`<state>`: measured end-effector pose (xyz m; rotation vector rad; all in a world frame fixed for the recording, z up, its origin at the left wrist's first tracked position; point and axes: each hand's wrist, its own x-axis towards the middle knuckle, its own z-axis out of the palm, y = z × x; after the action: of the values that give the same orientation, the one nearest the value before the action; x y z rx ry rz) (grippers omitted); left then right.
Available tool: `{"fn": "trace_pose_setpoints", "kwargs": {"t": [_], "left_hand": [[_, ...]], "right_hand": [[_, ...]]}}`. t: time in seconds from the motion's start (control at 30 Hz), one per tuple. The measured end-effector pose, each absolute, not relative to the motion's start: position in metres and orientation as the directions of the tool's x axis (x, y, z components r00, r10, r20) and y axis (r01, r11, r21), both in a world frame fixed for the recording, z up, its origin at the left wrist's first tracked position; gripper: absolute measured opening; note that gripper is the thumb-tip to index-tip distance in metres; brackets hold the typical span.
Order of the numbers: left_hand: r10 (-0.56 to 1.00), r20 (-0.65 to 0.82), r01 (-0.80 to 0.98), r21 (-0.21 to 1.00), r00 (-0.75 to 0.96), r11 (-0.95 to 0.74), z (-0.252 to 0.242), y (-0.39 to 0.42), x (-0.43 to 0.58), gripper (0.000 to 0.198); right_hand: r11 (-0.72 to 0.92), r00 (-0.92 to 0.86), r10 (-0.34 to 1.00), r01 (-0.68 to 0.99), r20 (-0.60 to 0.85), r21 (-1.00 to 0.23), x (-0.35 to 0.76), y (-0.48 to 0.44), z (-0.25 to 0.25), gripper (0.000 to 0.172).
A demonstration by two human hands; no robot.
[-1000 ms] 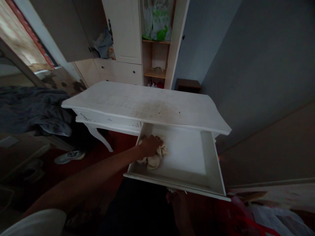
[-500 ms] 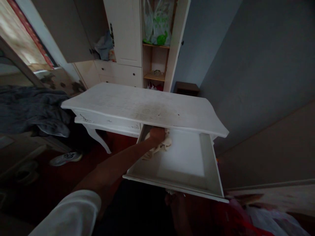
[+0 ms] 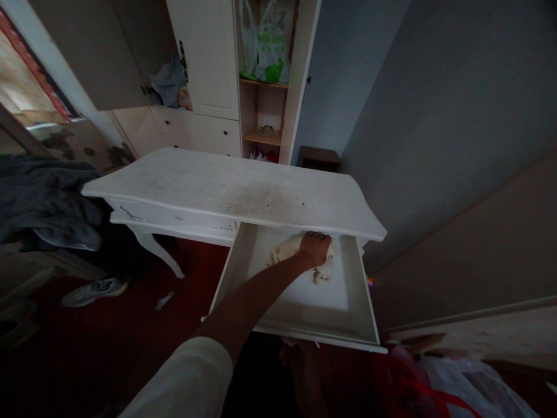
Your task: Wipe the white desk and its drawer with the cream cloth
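Note:
A white table [image 3: 217, 186] has its right drawer [image 3: 304, 302] pulled out toward me. My left hand [image 3: 315, 248] reaches into the back right of the drawer, just under the tabletop edge, with its fingers closed on a crumpled cream cloth [image 3: 285, 251] pressed to the drawer floor. My right hand [image 3: 298, 354] is low and dim, under the drawer's front edge, touching its underside; its fingers are too dark to read.
A white wardrobe [image 3: 209, 64] with open shelves and a plastic bag [image 3: 261, 46] stands behind the table. Dark bedding [image 3: 43, 197] lies at the left, a shoe [image 3: 93, 290] on the red floor. A grey wall [image 3: 435, 116] closes the right. Bags [image 3: 435, 383] sit at lower right.
My left hand has slid the cloth from the drawer's front left to the back, then across to the back right. The view has shifted a little to the right.

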<state>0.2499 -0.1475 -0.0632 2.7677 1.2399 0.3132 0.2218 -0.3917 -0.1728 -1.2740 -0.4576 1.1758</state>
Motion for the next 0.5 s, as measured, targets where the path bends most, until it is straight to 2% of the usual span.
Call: {"fn": "trace_pose_setpoints", "kwargs": {"t": [0.17,0.33,0.4,0.5], "left_hand": [[0.583,0.036,0.568,0.186,0.812,-0.802,-0.061,-0.151,0.255,0.045],[0.474,-0.065,0.471,0.29,0.878,-0.833,-0.045,-0.169,0.239,0.049],[0.469,-0.018,0.45,0.321,0.883,-0.834,-0.029,-0.172,0.227,0.047],[0.512,0.155,0.436,0.355,0.845,-0.827,0.011,-0.167,0.204,0.044]], "right_hand": [[-0.184,0.344,0.875,-0.416,-0.342,-0.891,0.22,-0.391,-0.164,0.034],[-0.201,0.323,0.88,-0.412,-0.348,-0.889,0.222,-0.392,-0.158,0.035],[-0.204,0.319,0.88,-0.415,-0.351,-0.887,0.222,-0.393,-0.157,0.035],[-0.207,0.313,0.88,-0.423,-0.356,-0.882,0.221,-0.394,-0.156,0.035]]}}
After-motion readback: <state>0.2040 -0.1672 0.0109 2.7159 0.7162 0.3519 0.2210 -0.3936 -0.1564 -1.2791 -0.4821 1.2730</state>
